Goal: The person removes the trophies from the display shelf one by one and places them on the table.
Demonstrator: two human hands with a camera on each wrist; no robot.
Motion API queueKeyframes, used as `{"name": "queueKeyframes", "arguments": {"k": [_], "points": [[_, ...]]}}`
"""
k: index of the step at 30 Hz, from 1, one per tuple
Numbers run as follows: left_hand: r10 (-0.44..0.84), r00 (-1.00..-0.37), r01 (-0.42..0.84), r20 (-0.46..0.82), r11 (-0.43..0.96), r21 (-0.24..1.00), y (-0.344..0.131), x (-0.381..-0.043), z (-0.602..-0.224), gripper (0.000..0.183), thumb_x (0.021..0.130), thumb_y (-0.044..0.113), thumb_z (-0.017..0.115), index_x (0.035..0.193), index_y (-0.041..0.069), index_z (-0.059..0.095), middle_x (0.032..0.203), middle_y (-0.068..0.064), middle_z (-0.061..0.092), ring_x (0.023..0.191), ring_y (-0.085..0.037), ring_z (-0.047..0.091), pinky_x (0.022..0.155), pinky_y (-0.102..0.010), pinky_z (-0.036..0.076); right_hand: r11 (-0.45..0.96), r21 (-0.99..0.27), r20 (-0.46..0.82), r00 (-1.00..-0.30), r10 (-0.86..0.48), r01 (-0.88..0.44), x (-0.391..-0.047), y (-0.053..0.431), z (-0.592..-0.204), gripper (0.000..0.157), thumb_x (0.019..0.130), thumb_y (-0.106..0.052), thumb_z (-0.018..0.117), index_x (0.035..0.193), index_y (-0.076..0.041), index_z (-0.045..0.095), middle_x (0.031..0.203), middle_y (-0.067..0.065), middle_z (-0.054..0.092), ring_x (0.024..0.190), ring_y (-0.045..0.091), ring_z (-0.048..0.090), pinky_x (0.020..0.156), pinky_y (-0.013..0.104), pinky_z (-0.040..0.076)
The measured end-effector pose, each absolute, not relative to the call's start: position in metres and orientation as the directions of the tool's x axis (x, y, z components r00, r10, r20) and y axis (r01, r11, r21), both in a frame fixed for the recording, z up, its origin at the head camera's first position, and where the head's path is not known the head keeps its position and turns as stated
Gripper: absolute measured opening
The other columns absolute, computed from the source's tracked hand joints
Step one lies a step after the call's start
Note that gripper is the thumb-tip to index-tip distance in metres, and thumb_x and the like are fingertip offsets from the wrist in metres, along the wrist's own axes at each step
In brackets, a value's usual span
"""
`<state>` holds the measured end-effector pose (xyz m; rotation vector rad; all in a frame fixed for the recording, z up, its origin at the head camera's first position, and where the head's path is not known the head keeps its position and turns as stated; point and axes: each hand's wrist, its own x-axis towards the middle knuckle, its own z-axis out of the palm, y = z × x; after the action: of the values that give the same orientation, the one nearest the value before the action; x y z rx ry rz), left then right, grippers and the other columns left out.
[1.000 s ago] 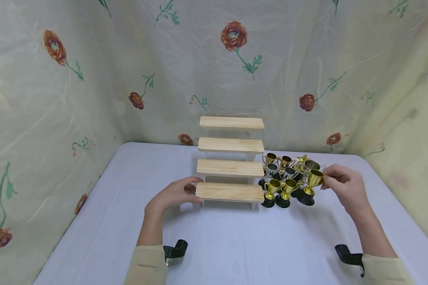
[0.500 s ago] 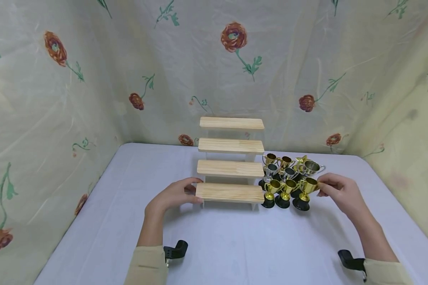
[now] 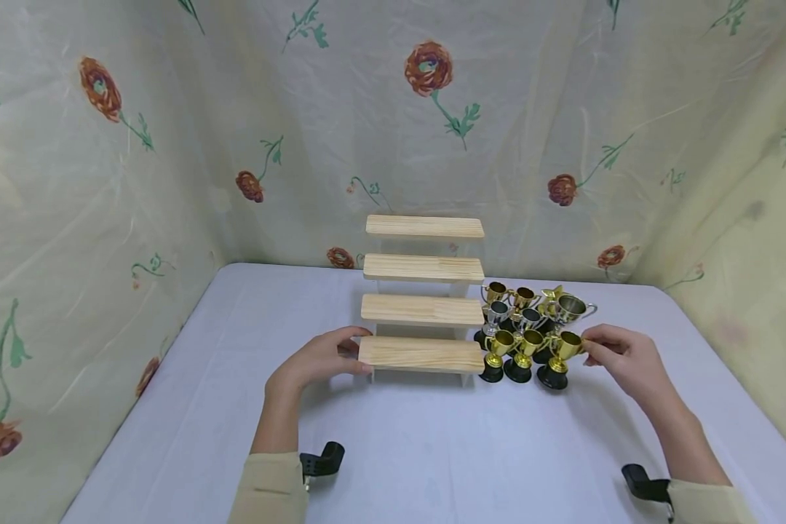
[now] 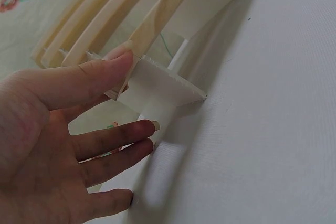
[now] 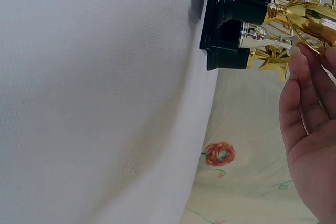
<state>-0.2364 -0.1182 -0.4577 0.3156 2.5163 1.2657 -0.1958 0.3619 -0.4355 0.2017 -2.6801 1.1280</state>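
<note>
My left hand point(image 3: 317, 356) holds the left end of the lowest step of a tiered wooden display stand point(image 3: 422, 353). In the left wrist view, its thumb point(image 4: 105, 72) lies on the plank's end, the index finger goes behind it, and the other fingers spread below. At the right, my right hand point(image 3: 629, 356) pinches the handle of a gold trophy cup point(image 3: 568, 345) with a black base. That trophy stands upright at the front right of a cluster, beside two more gold trophies point(image 3: 529, 343). In the right wrist view, the fingertips are at its handle.
Behind the front trophies stand silver trophies point(image 3: 497, 314), a larger silver cup point(image 3: 568, 308) and a gold star trophy point(image 3: 553, 293), close against the stand's right side. White cloth covers the table point(image 3: 419, 451). A flowered curtain point(image 3: 340, 109) encloses the back and sides.
My right hand has brought the gold trophy left and toward me, lowering it into line with the front gold trophies. The left hand and the stand have stayed in place.
</note>
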Motion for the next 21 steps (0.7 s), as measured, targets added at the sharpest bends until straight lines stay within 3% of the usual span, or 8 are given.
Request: {"name": "queueKeyframes", "arguments": {"k": [9, 16, 21], "points": [[0.329, -0.929, 0.057, -0.169, 0.578, 0.814, -0.119, -0.235, -0.458, 0.053, 0.078, 0.032, 0.083, 0.126, 0.036, 0.062, 0.117, 0.001, 0.066, 0.111, -0.019, 0.059, 0.094, -0.045, 0.046, 0.703, -0.674, 0.282, -0.958, -0.042, -0.229, -0.197, 0.360, -0.442, 0.019, 0.096, -0.005, 0.059, 0.109, 0.005, 0.068, 0.086, 0.007, 0.074, 0.067, 0.003, 0.067, 0.063, 0.020, 0.052], [0.339, -0.928, 0.073, -0.153, 0.568, 0.820, -0.119, -0.234, -0.457, 0.053, 0.079, 0.032, 0.083, 0.127, 0.034, 0.061, 0.118, 0.000, 0.066, 0.111, -0.018, 0.059, 0.094, -0.046, 0.046, 0.726, -0.661, 0.247, -0.969, -0.025, -0.188, -0.196, 0.357, -0.446, 0.022, 0.098, -0.008, 0.057, 0.113, 0.004, 0.067, 0.099, 0.023, 0.072, 0.069, 0.006, 0.067, 0.064, 0.022, 0.052], [0.336, -0.929, 0.070, -0.155, 0.572, 0.818, -0.120, -0.234, -0.456, 0.053, 0.079, 0.032, 0.082, 0.128, 0.035, 0.061, 0.118, 0.000, 0.066, 0.111, -0.018, 0.059, 0.094, -0.045, 0.046, 0.747, -0.640, 0.251, -0.968, -0.017, -0.179, -0.195, 0.355, -0.447, 0.022, 0.098, -0.011, 0.057, 0.113, 0.001, 0.068, 0.099, 0.022, 0.072, 0.069, 0.004, 0.065, 0.062, 0.022, 0.050]]}}
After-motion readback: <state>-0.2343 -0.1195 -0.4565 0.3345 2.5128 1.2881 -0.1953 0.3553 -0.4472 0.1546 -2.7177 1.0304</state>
